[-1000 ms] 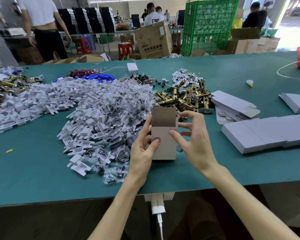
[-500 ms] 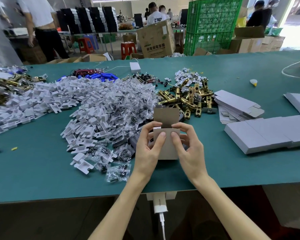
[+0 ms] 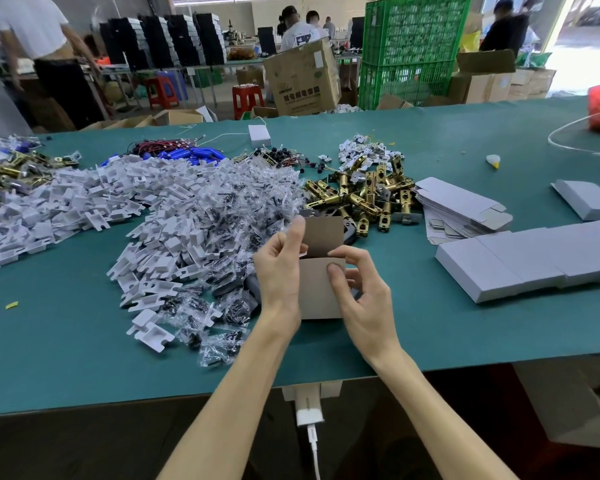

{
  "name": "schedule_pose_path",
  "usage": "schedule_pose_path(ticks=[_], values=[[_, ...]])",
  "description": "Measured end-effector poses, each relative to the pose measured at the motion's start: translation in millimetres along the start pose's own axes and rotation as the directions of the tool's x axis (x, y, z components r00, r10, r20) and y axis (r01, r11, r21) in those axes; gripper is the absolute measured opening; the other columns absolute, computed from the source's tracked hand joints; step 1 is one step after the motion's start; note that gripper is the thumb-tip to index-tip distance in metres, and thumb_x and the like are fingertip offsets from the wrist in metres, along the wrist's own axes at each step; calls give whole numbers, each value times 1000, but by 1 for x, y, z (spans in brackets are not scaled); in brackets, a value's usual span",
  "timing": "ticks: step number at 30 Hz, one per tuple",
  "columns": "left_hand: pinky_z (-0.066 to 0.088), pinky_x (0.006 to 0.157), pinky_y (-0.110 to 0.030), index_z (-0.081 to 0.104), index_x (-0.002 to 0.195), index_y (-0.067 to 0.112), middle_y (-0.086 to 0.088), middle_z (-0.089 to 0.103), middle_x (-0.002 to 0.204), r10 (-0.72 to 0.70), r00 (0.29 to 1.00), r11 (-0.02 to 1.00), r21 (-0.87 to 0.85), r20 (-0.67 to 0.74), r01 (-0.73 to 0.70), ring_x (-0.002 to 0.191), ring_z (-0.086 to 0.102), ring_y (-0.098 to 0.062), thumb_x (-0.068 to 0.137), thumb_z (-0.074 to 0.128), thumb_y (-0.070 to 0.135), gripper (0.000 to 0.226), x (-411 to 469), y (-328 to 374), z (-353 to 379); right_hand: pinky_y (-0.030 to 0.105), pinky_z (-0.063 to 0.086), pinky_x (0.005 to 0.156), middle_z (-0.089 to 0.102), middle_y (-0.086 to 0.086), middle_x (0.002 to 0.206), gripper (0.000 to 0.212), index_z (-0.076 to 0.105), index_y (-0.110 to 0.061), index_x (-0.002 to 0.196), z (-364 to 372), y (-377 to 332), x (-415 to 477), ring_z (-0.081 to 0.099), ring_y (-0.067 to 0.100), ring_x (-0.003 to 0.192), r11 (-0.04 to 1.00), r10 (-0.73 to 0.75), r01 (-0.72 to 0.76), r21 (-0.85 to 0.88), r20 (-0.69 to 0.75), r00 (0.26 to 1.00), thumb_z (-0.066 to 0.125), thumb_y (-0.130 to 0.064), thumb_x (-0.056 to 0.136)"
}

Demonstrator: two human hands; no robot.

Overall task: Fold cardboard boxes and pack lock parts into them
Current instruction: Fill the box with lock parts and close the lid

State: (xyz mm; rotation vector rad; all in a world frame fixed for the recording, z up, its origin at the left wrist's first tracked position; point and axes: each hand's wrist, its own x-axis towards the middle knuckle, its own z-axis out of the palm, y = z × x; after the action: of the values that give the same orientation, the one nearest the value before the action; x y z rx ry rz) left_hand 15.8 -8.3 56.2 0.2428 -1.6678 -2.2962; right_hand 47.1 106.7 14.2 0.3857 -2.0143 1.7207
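Holding box [image 3: 317, 294] upright btwn them: L grip [image 3: 278, 271] curled round left side, R grip [image 3: 364, 294] pinching right edge.

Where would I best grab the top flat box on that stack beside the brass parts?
Take the top flat box by its right end, coming from the right: the flaps there jut past the sheets below, so a pinch can probably get under that edge. Its left end lies close to the brass latches, leaving less room.
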Motion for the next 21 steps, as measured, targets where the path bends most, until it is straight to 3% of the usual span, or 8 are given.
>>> schedule_pose_path(ticks=[2,4,6,8,11,18,21], values=[[51,56,-34,55,63,20,8,62,61,-28,999,1000,-2,-30,28,64,58,-17,87,73,60,50,-2,3,3,36,57,72,67,-11,106,16,58,-38,114,0,1,0,66,22,90,1000,-5,5,-3,5,1000,59,-26,104],[55,69,-41,54,66,18,6,62,64,-32,997,999,4,-72,32,68,58,-16,85,73,63,52,-4,5,7,34,55,74,67,-11,107,16,58,-38,115,-1,1,-1,66,22,91,1000,-13,13,-8,5,1000,59,-25,104],[57,85,-47,53,74,16,-3,61,77,-39,991,999,-28,-125,36,76,57,-18,87,75,57,48,-4,8,10,32,53,76,67,-12,108,17,58,-38,115,-1,1,-1,66,22,92,1000,-14,14,-8,4,1000,60,-24,104],[57,91,-48,55,86,15,-8,59,92,-58,988,998,-44,-142,52,83,56,-21,89,76,50,41,-3,11,12,33,53,77,66,-13,109,17,58,-37,115,0,1,0,66,22,93,1000,-11,11,-15,5,1000,60,-25,104],[54,99,-49,59,103,15,-5,64,103,-38,997,999,-37,-67,35,92,62,-18,87,73,46,37,-3,13,11,30,52,78,66,-13,109,18,57,-39,116,0,1,0,66,21,92,1000,-7,7,-22,6,1000,60,-25,104],[55,77,-25,72,104,12,-2,74,103,149,973,984,67,174,-163,89,67,-6,90,54,31,30,-5,2,-5,15,45,75,69,-14,106,24,57,-40,124,2,2,2,66,15,87,1000,2,-2,-20,2,1000,59,-27,104],[57,69,-24,73,102,11,-5,77,103,160,957,982,61,242,-179,88,69,-11,95,49,30,32,-7,-4,-11,13,45,73,68,-15,102,26,56,-40,128,2,4,2,66,13,85,1000,1,-1,-30,-1,1000,58,-27,105]])
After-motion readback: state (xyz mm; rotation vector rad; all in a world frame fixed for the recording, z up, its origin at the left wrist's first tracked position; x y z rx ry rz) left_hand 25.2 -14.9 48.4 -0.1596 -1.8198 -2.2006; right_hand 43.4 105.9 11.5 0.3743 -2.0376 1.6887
